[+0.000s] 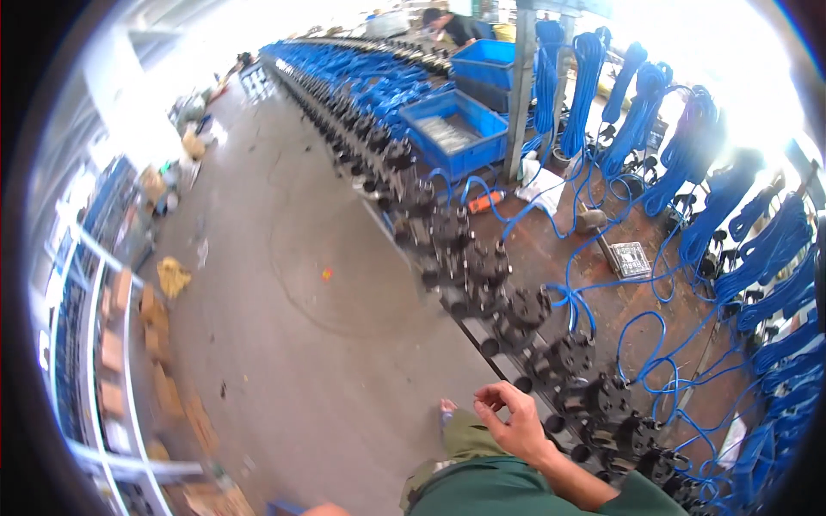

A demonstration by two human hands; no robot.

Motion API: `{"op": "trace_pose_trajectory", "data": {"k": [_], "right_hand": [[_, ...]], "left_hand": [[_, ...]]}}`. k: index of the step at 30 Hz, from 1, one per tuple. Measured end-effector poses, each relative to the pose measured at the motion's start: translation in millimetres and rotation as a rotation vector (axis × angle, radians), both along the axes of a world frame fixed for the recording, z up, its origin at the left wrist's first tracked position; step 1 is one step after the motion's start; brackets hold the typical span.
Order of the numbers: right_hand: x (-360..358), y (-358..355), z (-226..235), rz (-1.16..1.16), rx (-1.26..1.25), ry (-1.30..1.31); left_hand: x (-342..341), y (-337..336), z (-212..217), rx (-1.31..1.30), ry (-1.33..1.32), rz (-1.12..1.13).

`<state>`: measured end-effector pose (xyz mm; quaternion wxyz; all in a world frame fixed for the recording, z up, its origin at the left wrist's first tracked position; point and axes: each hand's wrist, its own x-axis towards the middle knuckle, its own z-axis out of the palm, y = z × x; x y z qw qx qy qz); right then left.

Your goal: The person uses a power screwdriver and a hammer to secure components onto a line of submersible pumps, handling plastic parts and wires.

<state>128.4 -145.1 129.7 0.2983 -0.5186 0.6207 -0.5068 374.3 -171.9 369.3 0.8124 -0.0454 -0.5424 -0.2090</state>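
My right hand (514,423) hangs over the edge of the long bench, in front of my green sleeve and trousers. Its fingers curl loosely, with a gap between thumb and fingertips and nothing visible in them. Closest to it is a row of black, round-bodied fittings (564,357) that runs along the bench edge into the distance. The hand appears apart from them. Of my left side, only a sliver of skin shows at the lower edge; the left hand itself is out of sight.
Blue cable coils (693,146) hang above the bench (538,245) at right, and loose cables cross its top. A mallet (594,225), an orange tool (486,202) and a blue bin (456,129) sit there. Shelving (129,344) with cartons stands left. A person (452,27) bends over farther back.
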Motion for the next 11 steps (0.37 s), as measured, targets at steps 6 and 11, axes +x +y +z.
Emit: {"op": "trace_pose_trajectory", "data": {"k": [6,11], "right_hand": [[-48,-133,80,-0.068,-0.195,0.027],[-71,-224,141,-0.145,-0.516,0.603]], "left_hand": [[-109,-302,-53,0.424,-0.634,0.151],[-242,-584,-138,0.564,-1.145,0.008]]}}
